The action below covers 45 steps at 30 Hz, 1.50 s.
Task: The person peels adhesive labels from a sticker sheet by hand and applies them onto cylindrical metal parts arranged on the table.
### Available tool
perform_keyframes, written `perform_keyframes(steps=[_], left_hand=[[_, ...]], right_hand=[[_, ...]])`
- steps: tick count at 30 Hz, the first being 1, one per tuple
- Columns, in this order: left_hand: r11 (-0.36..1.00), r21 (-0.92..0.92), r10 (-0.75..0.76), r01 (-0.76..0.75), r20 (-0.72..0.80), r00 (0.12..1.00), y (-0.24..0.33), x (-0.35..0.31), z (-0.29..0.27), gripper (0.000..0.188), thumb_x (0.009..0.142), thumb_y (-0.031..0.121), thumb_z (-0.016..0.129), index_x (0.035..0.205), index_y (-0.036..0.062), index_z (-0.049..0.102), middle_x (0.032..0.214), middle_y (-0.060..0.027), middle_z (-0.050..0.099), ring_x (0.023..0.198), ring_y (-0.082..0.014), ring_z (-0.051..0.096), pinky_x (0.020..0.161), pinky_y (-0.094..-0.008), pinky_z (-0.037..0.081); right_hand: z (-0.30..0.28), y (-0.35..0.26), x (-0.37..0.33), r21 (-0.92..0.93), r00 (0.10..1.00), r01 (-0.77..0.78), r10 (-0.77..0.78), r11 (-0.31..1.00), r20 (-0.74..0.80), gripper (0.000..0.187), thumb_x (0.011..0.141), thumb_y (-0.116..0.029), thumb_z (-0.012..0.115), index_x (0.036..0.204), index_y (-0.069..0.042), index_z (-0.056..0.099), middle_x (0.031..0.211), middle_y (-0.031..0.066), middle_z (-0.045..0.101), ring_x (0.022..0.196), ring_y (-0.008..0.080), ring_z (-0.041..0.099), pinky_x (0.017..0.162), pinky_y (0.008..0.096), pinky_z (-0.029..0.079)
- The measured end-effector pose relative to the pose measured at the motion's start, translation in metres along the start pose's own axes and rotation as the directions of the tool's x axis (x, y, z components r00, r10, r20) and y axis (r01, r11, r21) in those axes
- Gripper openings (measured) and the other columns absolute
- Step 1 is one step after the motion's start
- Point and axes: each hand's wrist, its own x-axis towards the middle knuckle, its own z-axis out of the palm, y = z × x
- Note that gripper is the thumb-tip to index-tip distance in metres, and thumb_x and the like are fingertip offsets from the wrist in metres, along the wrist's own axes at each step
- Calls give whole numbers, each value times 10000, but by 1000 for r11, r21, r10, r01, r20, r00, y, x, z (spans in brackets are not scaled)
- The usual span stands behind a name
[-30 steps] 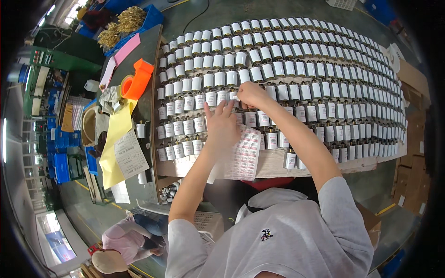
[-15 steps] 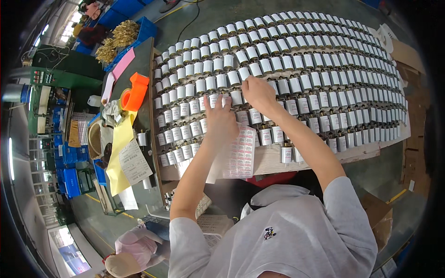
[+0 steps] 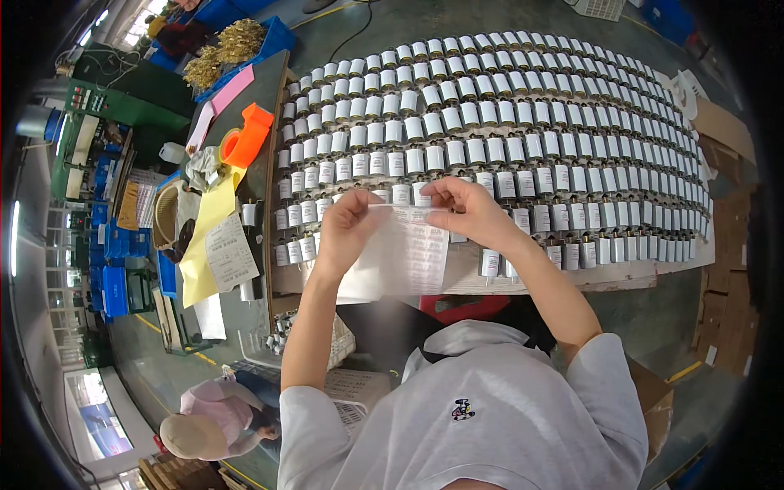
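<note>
Left hand (image 3: 347, 224): fingers pinched on the upper left corner of a white rectangular sheet of small printed labels (image 3: 400, 257).
Right hand (image 3: 469, 211): thumb and fingers pinched on the sheet's upper right edge.
Label sheet: held flat between both hands, above the near edge of the brown board (image 3: 621, 276), partly covering the closest cylinders.
Cylinders (image 3: 506, 122): small white-banded metal cans standing upright in curved rows, filling the board beyond the sheet.
Orange tape dispenser (image 3: 245, 137): left of the board, on a dark side table.
Yellow paper sheet (image 3: 204, 237): left of the board, below the dispenser.
Co-worker in pink cap (image 3: 196, 425): far below and left of the board.
</note>
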Motion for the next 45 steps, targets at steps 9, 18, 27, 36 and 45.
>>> perform_keyframes(steps=[9, 18, 27, 36, 45], left_hand=[[974, 110, 214, -197, -180, 960, -11, -5, 4, 138, 868, 142, 609, 847, 9, 577, 733, 46, 545, 657, -18, 436, 585, -164, 350], [931, 289, 308, -225, -285, 908, -6, -8, 11, 241, 902, 230, 566, 793, 16, 548, 673, 66, 458, 629, -15, 356, 544, -172, 291], [951, -296, 74, -89, -59, 996, 2, -7, 17, 188, 826, 72, 638, 1005, 14, 631, 901, -35, 661, 790, -68, 588, 710, -213, 473], [964, -254, 59, -80, -89, 994, 1, -6, 21, 142, 818, 55, 643, 951, 4, 645, 882, -23, 655, 771, -53, 569, 691, -207, 463], [948, -315, 22, -45, -75, 997, 0, -2, 27, 133, 816, 25, 622, 945, 20, 654, 853, 1, 647, 751, -44, 567, 671, -204, 457]], right_hand=[[6, -5, -7, 101, 993, 25, -13, 995, -115, 135, 786, -95, 650, 873, -18, 581, 743, -6, 567, 705, 60, 506, 626, 220, 417], [9, -13, -6, -153, 931, 218, -253, 964, -263, 186, 798, -97, 646, 690, -14, 519, 648, -19, 495, 634, 53, 430, 574, 218, 364], [7, -14, -5, -138, 923, 241, -271, 961, -274, 203, 800, -109, 646, 673, -3, 530, 609, -2, 489, 604, 66, 418, 554, 232, 361], [5, -15, -2, -238, 912, 240, -303, 941, -276, 212, 816, -102, 627, 677, -11, 496, 631, -6, 459, 602, 85, 399, 583, 236, 346], [-2, -10, -1, -510, 831, 339, -506, 790, -231, 215, 777, -107, 658, 655, -13, 508, 612, 29, 480, 587, 146, 434, 617, 280, 383]])
